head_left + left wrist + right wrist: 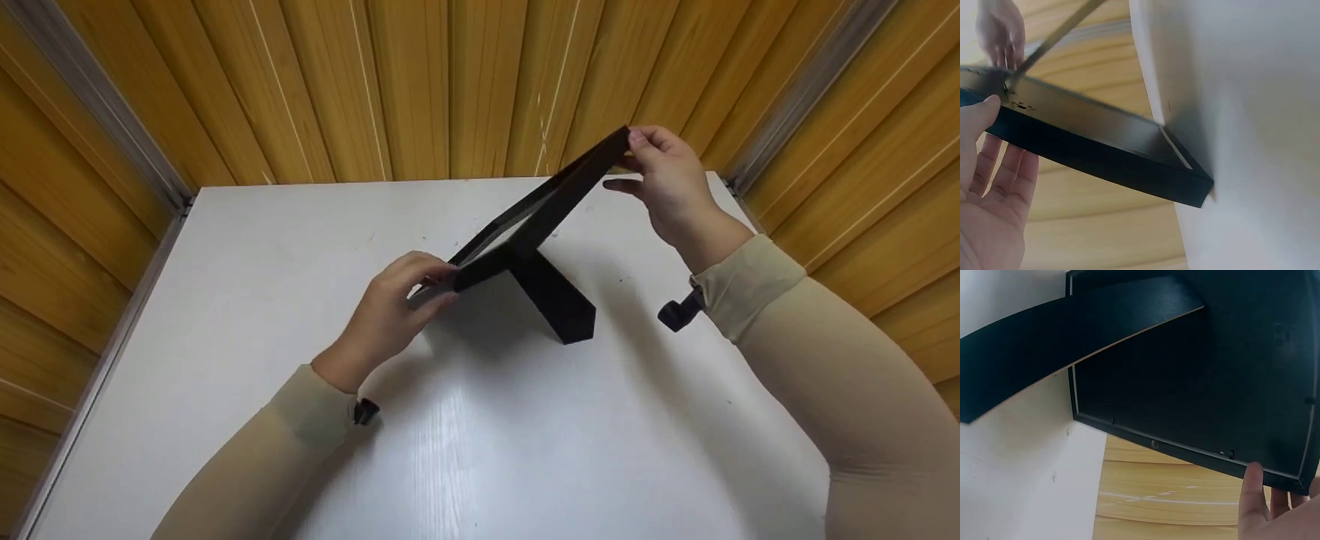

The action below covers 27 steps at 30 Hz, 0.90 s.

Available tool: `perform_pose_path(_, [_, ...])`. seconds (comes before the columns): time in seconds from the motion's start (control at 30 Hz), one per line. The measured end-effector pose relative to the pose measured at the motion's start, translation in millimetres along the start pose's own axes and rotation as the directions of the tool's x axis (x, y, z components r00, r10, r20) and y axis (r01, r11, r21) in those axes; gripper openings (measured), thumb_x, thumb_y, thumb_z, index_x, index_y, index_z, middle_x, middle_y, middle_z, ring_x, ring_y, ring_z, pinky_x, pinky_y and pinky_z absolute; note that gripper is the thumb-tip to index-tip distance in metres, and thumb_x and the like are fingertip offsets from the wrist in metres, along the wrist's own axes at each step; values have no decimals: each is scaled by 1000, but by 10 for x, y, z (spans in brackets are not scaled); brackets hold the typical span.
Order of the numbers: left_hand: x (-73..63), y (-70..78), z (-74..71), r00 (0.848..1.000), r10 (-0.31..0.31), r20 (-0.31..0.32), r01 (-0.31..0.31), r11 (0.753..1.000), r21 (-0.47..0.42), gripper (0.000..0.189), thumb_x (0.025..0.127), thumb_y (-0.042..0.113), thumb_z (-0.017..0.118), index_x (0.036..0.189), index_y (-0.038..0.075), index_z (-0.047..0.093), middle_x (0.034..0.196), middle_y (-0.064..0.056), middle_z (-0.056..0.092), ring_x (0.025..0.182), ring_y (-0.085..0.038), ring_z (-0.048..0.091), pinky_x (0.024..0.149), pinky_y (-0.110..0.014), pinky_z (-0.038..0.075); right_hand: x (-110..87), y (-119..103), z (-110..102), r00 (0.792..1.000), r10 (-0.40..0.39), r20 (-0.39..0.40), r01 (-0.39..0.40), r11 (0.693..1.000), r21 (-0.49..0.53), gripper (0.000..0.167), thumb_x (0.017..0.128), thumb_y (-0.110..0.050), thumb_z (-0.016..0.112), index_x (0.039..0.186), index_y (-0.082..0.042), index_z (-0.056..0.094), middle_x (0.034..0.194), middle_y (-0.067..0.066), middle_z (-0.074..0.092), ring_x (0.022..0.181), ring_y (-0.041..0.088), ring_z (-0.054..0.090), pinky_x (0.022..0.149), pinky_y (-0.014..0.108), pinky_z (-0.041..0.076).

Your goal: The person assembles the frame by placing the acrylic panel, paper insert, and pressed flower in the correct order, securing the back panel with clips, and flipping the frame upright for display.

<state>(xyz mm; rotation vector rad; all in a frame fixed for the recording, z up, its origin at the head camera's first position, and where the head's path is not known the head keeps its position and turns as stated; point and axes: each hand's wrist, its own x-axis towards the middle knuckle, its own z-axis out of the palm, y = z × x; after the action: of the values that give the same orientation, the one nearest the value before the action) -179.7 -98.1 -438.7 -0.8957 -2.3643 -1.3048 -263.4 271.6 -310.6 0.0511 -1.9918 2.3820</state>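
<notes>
A black picture frame (571,193) is held tilted over the white table, seen almost edge-on in the head view. Its support leg (555,300) is folded out from the back and slants down toward the table. My left hand (386,311) grips the frame's near left side between thumb and fingers. At the raised far right corner, my right hand (675,187) pinches the edge. The right wrist view shows the dark back panel (1185,377), with the thumb on the border. In the left wrist view a lower corner comes right down at the table surface.
The white table (225,360) spreads beneath both hands, with a few small specks on it. Wood-patterned panels (412,90) enclose it at the back and sides, joined by grey metal posts (112,97). A small black device (679,311) hangs at the right cuff.
</notes>
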Motion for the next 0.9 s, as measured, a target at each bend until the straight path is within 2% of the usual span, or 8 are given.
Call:
perform_pose_path(0.17, [-70, 194, 141, 997, 60, 51, -61, 998, 18, 34, 101, 5, 85, 134, 10, 78, 126, -6, 76, 114, -18, 77, 100, -36, 70, 155, 25, 125, 999, -9, -37, 7, 999, -50, 23, 122, -20, 49, 116, -10, 68, 108, -1, 70, 103, 16, 70, 91, 31, 64])
perform_pose_path(0.37, [-119, 421, 399, 986, 149, 70, -153, 986, 67, 34, 100, 5, 86, 134, 8, 79, 120, -9, 76, 108, -20, 78, 92, -29, 70, 409, 79, 358, 998, -26, -61, 21, 997, -81, 29, 121, -18, 49, 104, -14, 72, 98, -6, 68, 90, 8, 63, 79, 21, 54])
perform_pose_path(0.5, [-135, 504, 523, 980, 172, 95, -179, 982, 65, 33, 102, 8, 85, 135, 7, 78, 121, -9, 76, 107, -20, 78, 89, -29, 70, 491, 102, 442, 998, -45, -50, 39, 992, -117, 29, 120, -13, 50, 101, -16, 71, 94, -10, 70, 89, 6, 62, 79, 17, 52])
perform_pose_path(0.6, [-143, 528, 543, 979, 179, 99, -185, 981, 56, 33, 101, 7, 86, 134, 7, 78, 122, -9, 76, 107, -20, 78, 89, -30, 70, 503, 110, 448, 999, -30, -40, 25, 993, -114, 27, 120, -13, 50, 104, -15, 72, 93, -10, 72, 88, 6, 63, 79, 16, 53])
perform_pose_path(0.7, [-160, 512, 522, 978, 188, 87, -193, 980, 50, 32, 101, 9, 86, 132, 7, 79, 123, -8, 77, 104, -19, 78, 87, -27, 69, 458, 115, 439, 999, 38, -28, -39, 999, -30, 30, 122, -19, 48, 112, -14, 76, 100, -7, 73, 90, 8, 65, 79, 18, 55])
perform_pose_path(0.8, [-178, 480, 472, 980, 182, 78, -185, 982, 29, 31, 103, 15, 85, 132, 7, 78, 126, -8, 77, 103, -19, 77, 85, -26, 68, 340, 125, 416, 993, 112, -22, -109, 987, 115, 39, 124, -31, 43, 120, -13, 77, 109, -2, 73, 90, 11, 66, 76, 21, 57])
perform_pose_path(0.9, [-158, 394, 407, 988, 147, 56, -147, 989, -2, 30, 106, 18, 82, 133, 5, 77, 126, -10, 77, 102, -21, 75, 82, -30, 68, 134, 145, 372, 993, 110, -35, -98, 961, 258, 43, 124, -35, 42, 120, -9, 77, 114, 2, 72, 94, 15, 67, 76, 24, 59])
